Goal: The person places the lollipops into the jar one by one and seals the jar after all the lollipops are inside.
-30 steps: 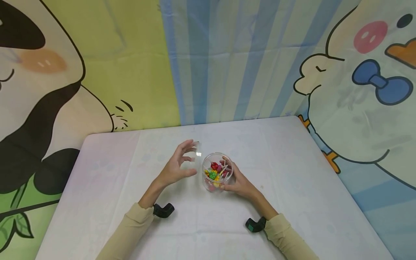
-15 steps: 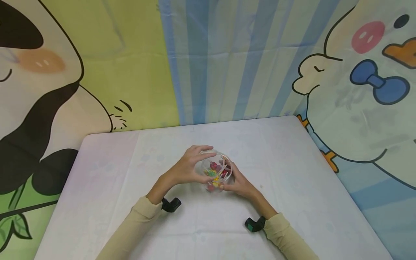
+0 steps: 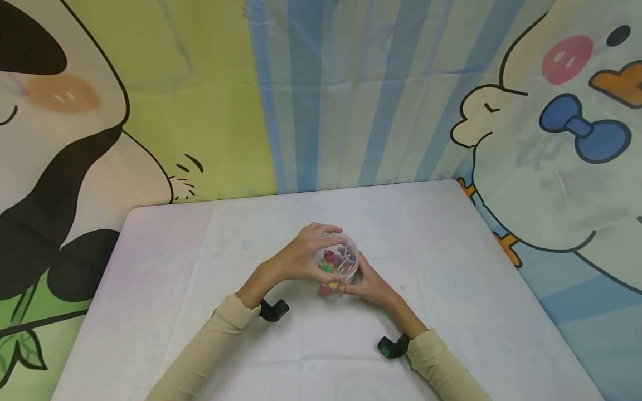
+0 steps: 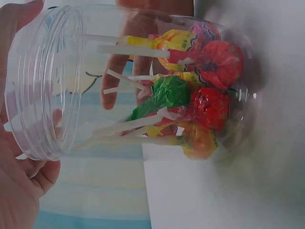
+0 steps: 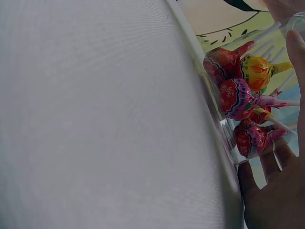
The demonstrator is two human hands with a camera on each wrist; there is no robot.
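Observation:
A clear round jar [image 4: 107,62] stands upright on the white-covered table, its base resting on the cloth. Inside lie several wrapped lollipops [image 4: 209,107] in red, green, yellow and pink, their white sticks pointing up. A clear lid [image 4: 40,86] sits at the jar's mouth; whether it is threaded down cannot be seen. My left hand [image 3: 303,253] grips the lid from the left, thumb on the near side and fingers at the far side. My right hand [image 3: 371,287] holds the jar's body from the right; part of its fingers shows through the plastic in the left wrist view.
The white cloth of the table [image 3: 426,234] spreads around the jar. A printed fabric backdrop [image 3: 341,100] hangs behind the table and along its right side. A black wrist device [image 3: 274,310] is on the left forearm and another wrist device [image 3: 393,346] on the right.
My left hand has moved right with the clear lid, from beside the jar onto its mouth. The right hand has kept its hold on the jar, which stays in place.

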